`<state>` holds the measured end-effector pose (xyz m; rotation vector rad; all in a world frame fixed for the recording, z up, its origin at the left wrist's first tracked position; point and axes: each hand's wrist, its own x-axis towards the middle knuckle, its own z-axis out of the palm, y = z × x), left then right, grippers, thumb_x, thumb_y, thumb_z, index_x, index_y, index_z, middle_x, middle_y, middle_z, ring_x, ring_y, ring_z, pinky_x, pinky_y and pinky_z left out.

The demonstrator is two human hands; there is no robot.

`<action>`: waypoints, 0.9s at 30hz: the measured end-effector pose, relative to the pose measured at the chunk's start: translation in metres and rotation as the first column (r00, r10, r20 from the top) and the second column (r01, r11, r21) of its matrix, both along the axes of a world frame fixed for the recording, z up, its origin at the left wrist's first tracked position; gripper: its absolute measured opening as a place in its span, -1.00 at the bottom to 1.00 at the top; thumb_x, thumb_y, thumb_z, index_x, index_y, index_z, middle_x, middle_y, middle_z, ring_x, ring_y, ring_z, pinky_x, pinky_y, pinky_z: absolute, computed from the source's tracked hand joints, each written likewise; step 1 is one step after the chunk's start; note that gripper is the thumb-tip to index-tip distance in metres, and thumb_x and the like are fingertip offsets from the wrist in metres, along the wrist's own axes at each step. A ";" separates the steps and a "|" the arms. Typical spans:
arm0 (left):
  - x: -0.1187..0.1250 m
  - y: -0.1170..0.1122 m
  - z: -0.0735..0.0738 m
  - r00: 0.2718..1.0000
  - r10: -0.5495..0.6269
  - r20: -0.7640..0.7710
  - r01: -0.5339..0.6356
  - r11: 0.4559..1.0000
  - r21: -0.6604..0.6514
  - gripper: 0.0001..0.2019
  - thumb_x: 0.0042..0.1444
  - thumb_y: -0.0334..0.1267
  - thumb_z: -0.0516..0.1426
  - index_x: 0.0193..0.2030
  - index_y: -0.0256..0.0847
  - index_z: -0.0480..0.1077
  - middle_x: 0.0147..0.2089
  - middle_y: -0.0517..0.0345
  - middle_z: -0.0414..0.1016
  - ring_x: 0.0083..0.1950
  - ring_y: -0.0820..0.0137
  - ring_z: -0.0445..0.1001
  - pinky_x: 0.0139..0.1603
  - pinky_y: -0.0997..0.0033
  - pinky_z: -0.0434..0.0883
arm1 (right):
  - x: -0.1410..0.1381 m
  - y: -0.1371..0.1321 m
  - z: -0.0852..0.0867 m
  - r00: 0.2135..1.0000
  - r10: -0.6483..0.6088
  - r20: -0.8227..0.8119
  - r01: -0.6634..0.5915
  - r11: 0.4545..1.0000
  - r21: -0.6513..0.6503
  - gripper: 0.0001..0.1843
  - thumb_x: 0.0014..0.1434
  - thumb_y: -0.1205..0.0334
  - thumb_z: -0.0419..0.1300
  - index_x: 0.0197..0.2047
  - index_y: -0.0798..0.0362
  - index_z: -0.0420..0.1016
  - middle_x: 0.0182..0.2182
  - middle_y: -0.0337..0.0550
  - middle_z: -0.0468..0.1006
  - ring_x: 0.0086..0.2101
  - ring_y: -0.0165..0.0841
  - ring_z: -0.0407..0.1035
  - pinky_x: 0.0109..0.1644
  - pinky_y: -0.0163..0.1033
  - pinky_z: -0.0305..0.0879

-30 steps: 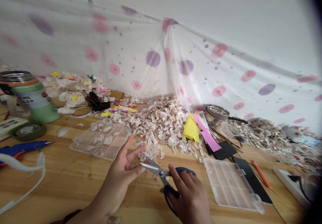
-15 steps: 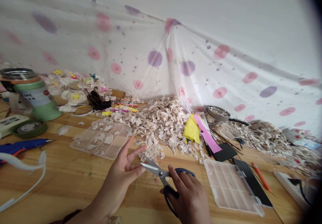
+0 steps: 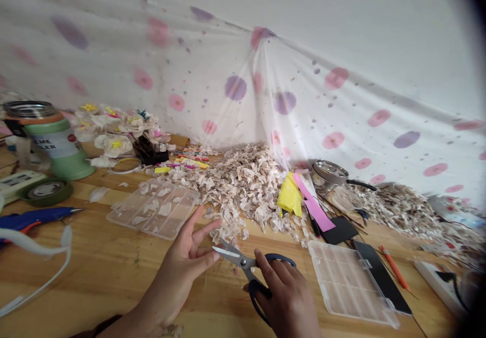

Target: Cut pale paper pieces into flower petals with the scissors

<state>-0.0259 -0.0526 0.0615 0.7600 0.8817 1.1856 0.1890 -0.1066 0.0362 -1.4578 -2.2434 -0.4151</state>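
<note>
My right hand [image 3: 286, 300] grips blue-handled scissors [image 3: 246, 267], fingers through the loops, blades slightly apart and pointing left. My left hand [image 3: 186, 262] is held up just left of the blade tips with its fingers spread; the thumb and a finger seem to pinch something thin by the blades, too small to make out. Both hands hover over the wooden table [image 3: 102, 272]. A large heap of pale dried petal scraps [image 3: 243, 186] lies just beyond them.
Two clear compartment boxes lie at left [image 3: 154, 209] and at right [image 3: 349, 282]. A green jar [image 3: 53, 140], tape roll [image 3: 47, 191], blue glue gun [image 3: 34, 219], paper flowers [image 3: 114, 135], yellow and pink paper [image 3: 299, 198], a metal pan [image 3: 330, 172], and an orange pen [image 3: 395, 269] surround them.
The view shifted slightly; both hands and the scissors stay almost as they were.
</note>
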 end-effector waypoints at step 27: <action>-0.001 -0.003 0.002 1.000 -0.003 0.016 0.003 1.000 -0.028 -0.05 -0.08 -0.34 0.35 0.40 0.10 -0.01 0.24 -0.08 0.42 -0.26 0.40 0.56 -0.23 0.45 0.43 | 0.001 -0.002 -0.001 1.000 0.020 0.005 -0.021 1.000 0.023 -0.63 0.35 0.13 0.05 0.12 0.11 0.43 -0.46 -0.11 0.57 -0.48 -0.29 0.47 -0.41 -0.23 0.32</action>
